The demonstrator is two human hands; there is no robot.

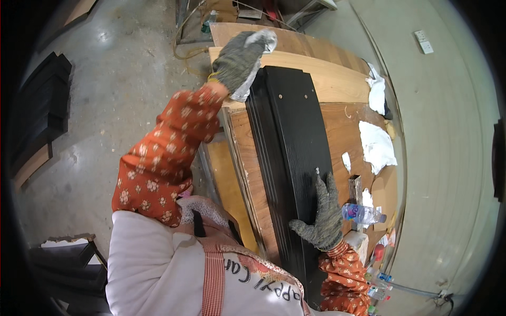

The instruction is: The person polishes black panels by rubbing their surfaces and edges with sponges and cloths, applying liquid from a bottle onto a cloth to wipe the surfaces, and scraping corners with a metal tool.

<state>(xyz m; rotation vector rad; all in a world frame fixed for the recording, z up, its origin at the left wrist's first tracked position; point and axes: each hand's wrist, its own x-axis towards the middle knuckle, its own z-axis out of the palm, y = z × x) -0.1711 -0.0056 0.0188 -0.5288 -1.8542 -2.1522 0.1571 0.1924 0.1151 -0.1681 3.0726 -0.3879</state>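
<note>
A long black wooden board with stepped edges lies lengthwise on a plywood worktable. My left hand, in a grey knit glove, is stretched to the board's far left corner and grips a whitish cloth against its edge. My right hand, also gloved, lies flat with fingers spread on the near part of the board's top. Both sleeves are orange with a flower print.
White crumpled rags and a plastic water bottle lie on the table to the right of the board. More bottles stand at the near right. Dark boards are stacked on the concrete floor at left. A grey wall rises at right.
</note>
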